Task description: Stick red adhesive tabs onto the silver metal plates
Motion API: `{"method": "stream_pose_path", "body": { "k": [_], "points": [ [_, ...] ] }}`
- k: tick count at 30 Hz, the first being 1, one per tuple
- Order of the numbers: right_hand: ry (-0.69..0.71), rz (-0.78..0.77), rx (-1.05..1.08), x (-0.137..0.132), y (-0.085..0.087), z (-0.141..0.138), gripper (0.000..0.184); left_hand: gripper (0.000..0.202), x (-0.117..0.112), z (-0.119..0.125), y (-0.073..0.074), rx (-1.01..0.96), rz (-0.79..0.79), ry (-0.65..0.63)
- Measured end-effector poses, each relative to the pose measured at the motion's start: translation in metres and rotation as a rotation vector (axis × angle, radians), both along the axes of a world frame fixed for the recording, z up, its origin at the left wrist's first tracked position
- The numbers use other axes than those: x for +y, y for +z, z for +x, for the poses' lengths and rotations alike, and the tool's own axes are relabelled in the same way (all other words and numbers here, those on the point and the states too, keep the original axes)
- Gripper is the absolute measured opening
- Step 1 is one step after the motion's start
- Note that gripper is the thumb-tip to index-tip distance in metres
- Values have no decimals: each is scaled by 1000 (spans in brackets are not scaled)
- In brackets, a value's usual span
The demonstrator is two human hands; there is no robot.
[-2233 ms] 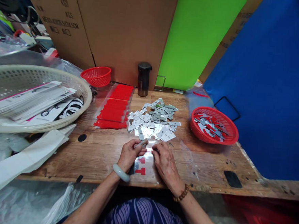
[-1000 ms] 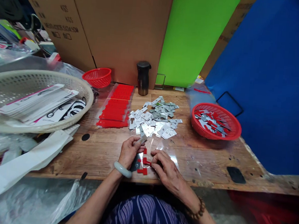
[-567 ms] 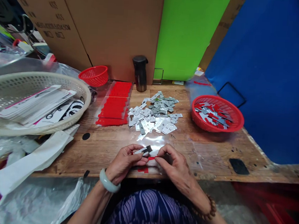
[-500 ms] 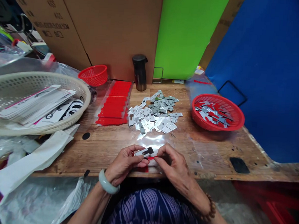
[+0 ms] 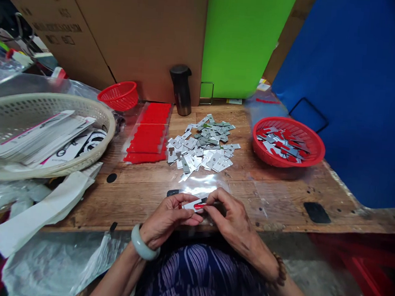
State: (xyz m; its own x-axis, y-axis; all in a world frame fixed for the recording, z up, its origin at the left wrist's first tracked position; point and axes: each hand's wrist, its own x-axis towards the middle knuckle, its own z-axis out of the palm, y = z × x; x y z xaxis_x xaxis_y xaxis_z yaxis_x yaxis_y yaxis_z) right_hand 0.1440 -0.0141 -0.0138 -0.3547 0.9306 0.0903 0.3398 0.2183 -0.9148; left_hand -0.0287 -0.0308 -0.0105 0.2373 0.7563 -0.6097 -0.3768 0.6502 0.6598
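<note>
Left grip (image 5: pixel 169 216) and right grip (image 5: pixel 231 216) pinch close together, both forearms (image 5: pixel 121 269) angled inward.

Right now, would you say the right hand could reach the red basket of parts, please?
Probably yes: nothing stands between the right hand and the red basket, though that hand seems busy with a red piece.
</note>
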Motion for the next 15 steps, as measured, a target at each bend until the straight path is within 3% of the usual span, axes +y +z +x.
{"method": "stream_pose_path", "body": {
  "k": [15],
  "points": [
    [15, -35, -11, 1, 1, 3, 12, 32, 2, 3, 6, 39, -21, -22]
  ]
}}
